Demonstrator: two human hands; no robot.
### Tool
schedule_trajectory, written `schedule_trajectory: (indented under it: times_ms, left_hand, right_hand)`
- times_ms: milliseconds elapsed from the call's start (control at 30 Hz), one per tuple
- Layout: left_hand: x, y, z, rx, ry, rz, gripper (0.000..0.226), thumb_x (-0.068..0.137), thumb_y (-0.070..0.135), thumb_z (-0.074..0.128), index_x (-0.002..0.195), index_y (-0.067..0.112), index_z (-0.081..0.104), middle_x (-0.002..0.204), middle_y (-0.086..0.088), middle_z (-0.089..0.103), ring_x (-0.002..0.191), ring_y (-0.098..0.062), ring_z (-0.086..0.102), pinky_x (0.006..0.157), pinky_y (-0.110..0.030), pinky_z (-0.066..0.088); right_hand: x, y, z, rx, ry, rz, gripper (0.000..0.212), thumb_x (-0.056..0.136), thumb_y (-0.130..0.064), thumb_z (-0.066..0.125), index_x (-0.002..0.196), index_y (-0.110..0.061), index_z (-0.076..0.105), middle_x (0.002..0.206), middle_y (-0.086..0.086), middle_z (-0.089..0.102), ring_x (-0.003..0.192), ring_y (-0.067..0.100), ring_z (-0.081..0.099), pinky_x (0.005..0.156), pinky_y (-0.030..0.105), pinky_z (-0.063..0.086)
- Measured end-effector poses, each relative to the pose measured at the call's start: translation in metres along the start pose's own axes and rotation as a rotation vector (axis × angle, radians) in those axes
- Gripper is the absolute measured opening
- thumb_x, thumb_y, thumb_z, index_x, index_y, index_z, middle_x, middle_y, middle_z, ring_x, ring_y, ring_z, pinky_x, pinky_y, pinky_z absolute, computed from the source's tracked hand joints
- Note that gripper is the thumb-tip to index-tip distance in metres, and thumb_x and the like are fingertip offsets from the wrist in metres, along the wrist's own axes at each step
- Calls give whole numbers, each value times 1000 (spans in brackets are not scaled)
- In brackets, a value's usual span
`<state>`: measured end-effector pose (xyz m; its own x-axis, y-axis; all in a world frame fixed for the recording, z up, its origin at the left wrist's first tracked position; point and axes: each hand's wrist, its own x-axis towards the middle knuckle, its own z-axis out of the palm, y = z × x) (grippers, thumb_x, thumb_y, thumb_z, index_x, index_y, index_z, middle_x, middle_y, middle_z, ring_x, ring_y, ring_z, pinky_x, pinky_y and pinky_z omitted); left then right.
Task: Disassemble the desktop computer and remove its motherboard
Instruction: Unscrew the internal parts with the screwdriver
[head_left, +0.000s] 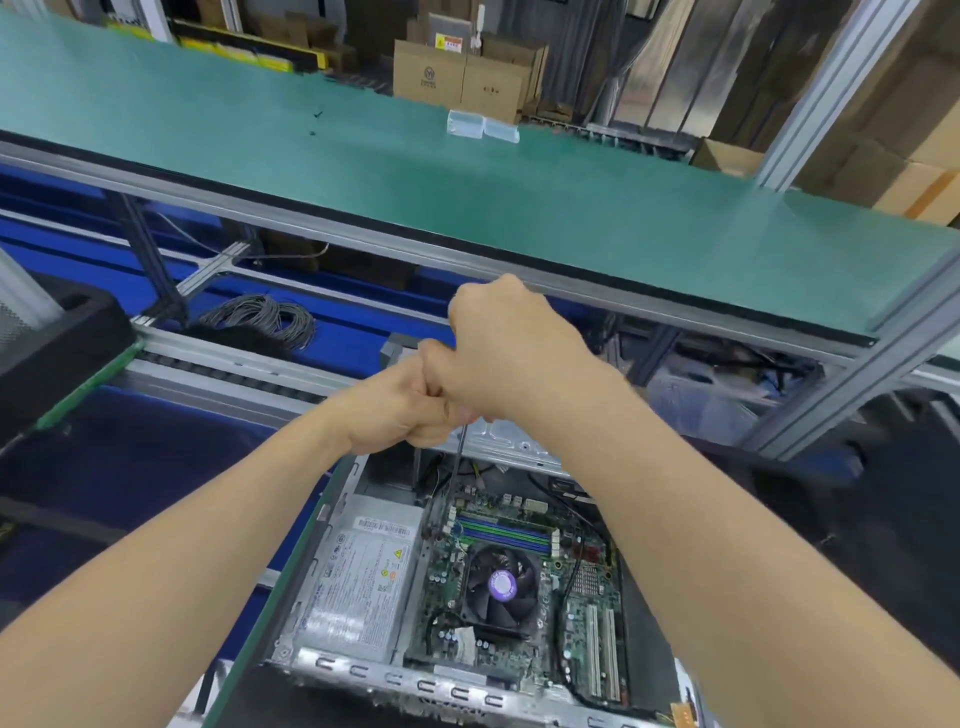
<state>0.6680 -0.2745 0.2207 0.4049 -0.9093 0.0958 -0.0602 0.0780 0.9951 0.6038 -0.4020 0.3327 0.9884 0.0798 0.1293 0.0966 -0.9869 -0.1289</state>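
Note:
An open desktop computer case (332, 660) lies below me with its green motherboard (519, 577), a black CPU fan (501, 584) and a silver power supply (358, 582) exposed. A long screwdriver shaft (453, 483) runs down from my hands to the motherboard's upper left corner. My right hand (511, 348) grips the screwdriver's handle, which it hides. My left hand (400, 410) is curled just below it, pinching the top of the shaft.
A green shelf (467, 197) on an aluminium frame spans the view just above my hands, with two clear plastic boxes (482, 126) on it. A coil of grey cable (267, 317) lies on the blue conveyor at left. Cardboard boxes stand behind.

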Motion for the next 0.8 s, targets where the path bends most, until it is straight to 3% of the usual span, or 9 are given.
schedule_trajectory:
  times_ms: [67,133,233,333,400,533,633,700,800]
  left_hand:
    - [0,-2,4,7,3,-23,31,98,26,67,71,42,68,53,12,24,50,-17,12,48,-26,17]
    - [-1,-3,4,19,6,-57,51,100,7,54,65,42,64,53,16,27,49,-14,13,48,-25,18]
    - [-2,4,3,61,26,-62,45,95,13,56,61,42,59,53,15,26,49,-14,13,49,-25,19]
    - [2,7,-1,91,20,-53,47,101,14,61,64,42,62,54,12,25,48,-15,14,49,-25,20]
    - [5,7,-3,90,-4,-37,43,105,14,57,78,44,73,56,10,26,49,-15,15,49,-27,19]
    - [9,3,-8,31,-38,-36,15,98,28,64,98,33,78,58,8,31,49,-14,17,48,-25,20]
    - [13,-2,-14,-4,-88,-93,28,89,20,65,116,14,74,65,3,37,51,-13,20,49,-20,25]
    - [15,-5,-15,-27,-128,-114,32,88,15,63,118,14,73,67,-2,31,52,-14,19,49,-20,26]
    - [17,-8,-12,-64,-130,-133,26,93,4,58,107,17,74,61,12,36,50,-8,22,49,-19,26]
  right_hand:
    - [2,-10,1,-8,-30,155,31,98,-38,62,83,-17,44,74,-1,31,63,21,39,47,29,24]
    - [5,-16,3,7,-35,216,16,99,-28,61,94,-16,53,74,1,30,76,27,46,52,32,34]
    - [4,-14,6,-12,2,180,12,94,-6,59,92,-11,49,74,2,32,80,30,48,61,37,40]
    - [2,-6,4,-68,-11,68,26,88,2,57,73,-10,39,74,4,40,65,24,48,47,29,31]
    - [2,3,-1,-100,-84,-33,22,88,-3,58,72,-10,45,71,3,46,59,22,49,46,27,32]
    - [4,24,-11,-118,-232,-273,8,88,-15,62,82,-11,64,61,-3,60,69,20,65,63,35,57]
    - [2,33,-17,-53,-286,-482,9,82,-16,66,74,-16,64,60,-6,66,64,10,67,69,32,54]
    - [2,35,-16,-60,-281,-572,10,79,-17,68,70,-16,64,62,-4,68,64,9,64,68,27,49]
    - [1,41,-13,-50,-204,-636,13,83,-16,65,70,-13,64,63,-2,65,63,14,61,67,29,47]
